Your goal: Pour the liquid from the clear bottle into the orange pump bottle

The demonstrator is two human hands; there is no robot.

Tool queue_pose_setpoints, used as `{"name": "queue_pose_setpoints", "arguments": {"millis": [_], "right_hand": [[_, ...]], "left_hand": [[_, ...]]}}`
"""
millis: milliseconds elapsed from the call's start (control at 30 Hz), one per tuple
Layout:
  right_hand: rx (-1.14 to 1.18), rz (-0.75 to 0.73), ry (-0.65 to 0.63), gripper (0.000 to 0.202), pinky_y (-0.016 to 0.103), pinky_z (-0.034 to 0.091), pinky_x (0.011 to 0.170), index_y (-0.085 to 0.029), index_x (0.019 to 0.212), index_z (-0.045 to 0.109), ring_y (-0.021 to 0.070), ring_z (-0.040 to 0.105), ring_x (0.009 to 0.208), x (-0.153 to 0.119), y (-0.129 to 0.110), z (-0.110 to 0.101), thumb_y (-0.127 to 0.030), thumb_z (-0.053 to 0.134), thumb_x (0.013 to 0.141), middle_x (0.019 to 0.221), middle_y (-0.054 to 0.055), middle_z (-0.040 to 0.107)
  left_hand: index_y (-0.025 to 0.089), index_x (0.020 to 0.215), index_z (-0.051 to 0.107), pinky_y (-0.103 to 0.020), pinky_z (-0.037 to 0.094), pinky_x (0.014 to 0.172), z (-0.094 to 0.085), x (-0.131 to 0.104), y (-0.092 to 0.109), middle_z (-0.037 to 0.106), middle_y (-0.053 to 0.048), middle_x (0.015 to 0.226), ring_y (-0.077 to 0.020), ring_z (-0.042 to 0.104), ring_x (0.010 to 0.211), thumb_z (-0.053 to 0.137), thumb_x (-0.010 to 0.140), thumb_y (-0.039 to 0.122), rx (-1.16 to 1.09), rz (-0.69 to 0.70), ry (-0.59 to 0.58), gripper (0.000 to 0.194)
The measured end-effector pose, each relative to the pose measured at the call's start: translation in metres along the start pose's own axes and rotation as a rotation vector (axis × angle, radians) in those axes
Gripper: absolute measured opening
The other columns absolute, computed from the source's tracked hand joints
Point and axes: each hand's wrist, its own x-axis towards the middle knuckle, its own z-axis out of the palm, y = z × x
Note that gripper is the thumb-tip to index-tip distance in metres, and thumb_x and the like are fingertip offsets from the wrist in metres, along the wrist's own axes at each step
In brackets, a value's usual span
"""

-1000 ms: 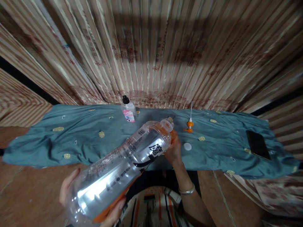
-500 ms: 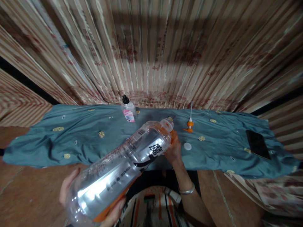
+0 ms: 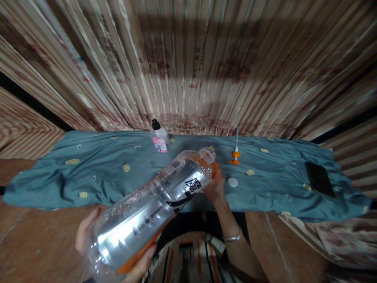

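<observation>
Fingers of the left hand [image 3: 140, 266] grasp the base of a large clear bottle [image 3: 147, 212] from both sides. We find the bottle tilted in front of the body, over the near edge of the blue-green cloth [image 3: 103, 157], its open neck pointing away and right. The right hand [image 3: 217, 188] curls beside an orange surface [image 3: 216, 169] near the neck; we cannot tell exactly what its partly hidden fingers grasp. Beyond, we note an upright black-capped bottle [image 3: 160, 143]; to the right, an orange pump head [image 3: 236, 155] lies near a white disc [image 3: 232, 182].
</observation>
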Motion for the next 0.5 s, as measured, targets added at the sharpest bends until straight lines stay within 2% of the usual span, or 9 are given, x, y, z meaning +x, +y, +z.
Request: {"name": "queue_pose_setpoints", "arguments": {"millis": [133,233,400,500], "right_hand": [[0.007,0.002,0.002,0.065,0.044,0.072,0.081,-0.023,0.123,0.071,0.0319,0.085,0.091,0.0001,-0.0030,0.0006,-0.040,0.097,0.065,0.105,0.008,0.089],[-0.001,0.005,0.008,0.066,0.045,0.072,0.081,-0.024,0.121,0.070,0.0332,0.085,0.092,0.0003,-0.0036,0.0003,-0.041,0.098,0.064,0.104,0.009,0.088],[-0.031,-0.011,0.008,0.061,0.046,0.072,0.080,-0.025,0.116,0.070,0.0338,0.084,0.093,0.0011,-0.0027,-0.0011,-0.042,0.096,0.064,0.099,0.008,0.087],[-0.032,-0.014,0.015,0.056,0.044,0.071,0.080,-0.026,0.114,0.069,0.0326,0.084,0.093,0.0014,-0.0046,-0.0007,-0.043,0.094,0.066,0.101,0.008,0.087]], "left_hand": [[0.038,0.167,0.057,-0.045,0.044,0.135,-0.0006,-0.0008,-0.0028,0.060,-0.004,0.152,-0.0292,0.065,0.128,0.097,0.067,0.052,0.036,0.108,-0.046,0.110],[0.040,0.173,0.052,-0.045,0.042,0.135,0.0015,0.0020,-0.0008,0.059,-0.003,0.153,-0.0289,0.064,0.126,0.098,0.067,0.048,0.012,0.139,-0.056,0.116],[0.036,0.166,0.060,-0.056,0.038,0.136,0.0062,0.0056,-0.0006,0.058,-0.005,0.145,-0.0312,0.064,0.118,0.096,0.064,0.057,0.024,0.112,-0.009,0.110],[0.034,0.152,0.064,-0.061,0.047,0.128,0.0064,0.0079,-0.0021,0.058,-0.005,0.138,-0.0325,0.062,0.116,0.100,0.053,0.060,0.017,0.083,0.006,0.108]]}}
